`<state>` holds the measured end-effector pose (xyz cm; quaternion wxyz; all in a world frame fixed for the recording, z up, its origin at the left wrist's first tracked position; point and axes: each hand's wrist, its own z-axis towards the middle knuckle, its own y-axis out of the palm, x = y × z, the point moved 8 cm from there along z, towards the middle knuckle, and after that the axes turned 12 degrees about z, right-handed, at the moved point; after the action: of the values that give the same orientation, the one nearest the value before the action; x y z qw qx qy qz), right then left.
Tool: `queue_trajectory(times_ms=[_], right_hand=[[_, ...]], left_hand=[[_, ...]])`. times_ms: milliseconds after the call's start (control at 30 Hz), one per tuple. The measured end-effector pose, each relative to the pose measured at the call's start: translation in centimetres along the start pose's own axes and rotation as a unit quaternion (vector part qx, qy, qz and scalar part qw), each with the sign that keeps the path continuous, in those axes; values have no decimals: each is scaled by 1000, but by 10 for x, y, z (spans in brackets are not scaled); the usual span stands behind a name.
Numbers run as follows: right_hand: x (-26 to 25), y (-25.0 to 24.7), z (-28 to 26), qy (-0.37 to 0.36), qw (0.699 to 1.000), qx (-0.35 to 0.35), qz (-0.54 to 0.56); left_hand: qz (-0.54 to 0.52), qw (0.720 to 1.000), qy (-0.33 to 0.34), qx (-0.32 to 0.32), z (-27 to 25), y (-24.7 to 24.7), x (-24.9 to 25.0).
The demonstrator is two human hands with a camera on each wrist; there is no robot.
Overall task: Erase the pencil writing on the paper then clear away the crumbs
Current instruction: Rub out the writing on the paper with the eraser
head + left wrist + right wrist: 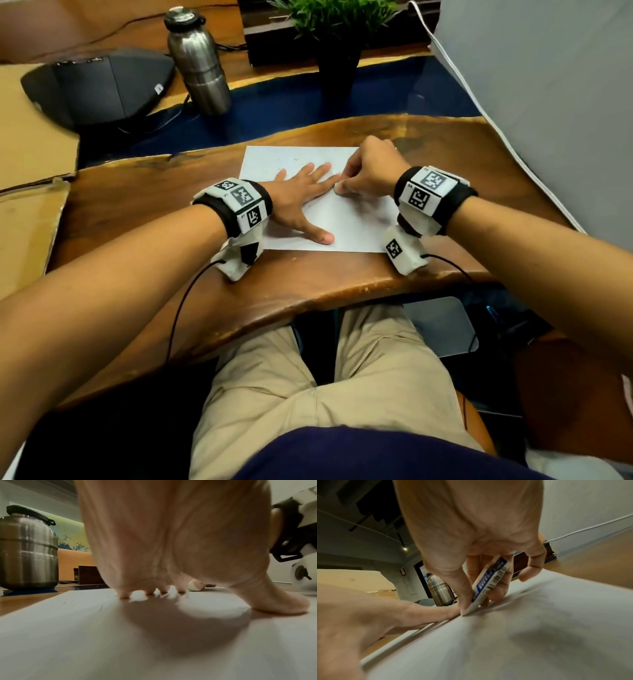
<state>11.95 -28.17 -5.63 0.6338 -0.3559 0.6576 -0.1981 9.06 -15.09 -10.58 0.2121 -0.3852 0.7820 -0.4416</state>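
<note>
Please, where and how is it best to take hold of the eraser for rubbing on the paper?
Grip the eraser by its blue-and-white sleeve, from above, thumb on one flat face and fingers on the other, as the right hand does. Its tilted pose leaves the bare white tip free on the paper, probably giving firm pressure, while the left hand presses the sheet flat.

The eraser [489, 582] pinched in my right hand [481, 536] wore a blue-and-white paper sleeve with a printed barcode and a line of white capitals on the blue, too blurred and slanted for me to read. The bands on my wrists [245, 197] carried black-and-white square code markers. Faint pencil marks on the paper [359, 222] were illegible.
</note>
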Motion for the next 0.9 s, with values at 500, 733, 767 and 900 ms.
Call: queue_trajectory(times_ms=[500, 733, 767, 900], right_hand=[[-13, 23, -22, 2, 997, -70, -28], [-8, -2, -3, 34, 999, -25, 7], [-8, 3, -8, 22, 999, -46, -1], [-8, 24, -33, 11, 985, -167, -31]], left_hand=[[14, 1000, -20, -17, 1, 0, 0], [16, 999, -34, -23, -1, -2, 2], [17, 999, -36, -26, -1, -3, 2], [16, 999, -35, -26, -2, -2, 1]])
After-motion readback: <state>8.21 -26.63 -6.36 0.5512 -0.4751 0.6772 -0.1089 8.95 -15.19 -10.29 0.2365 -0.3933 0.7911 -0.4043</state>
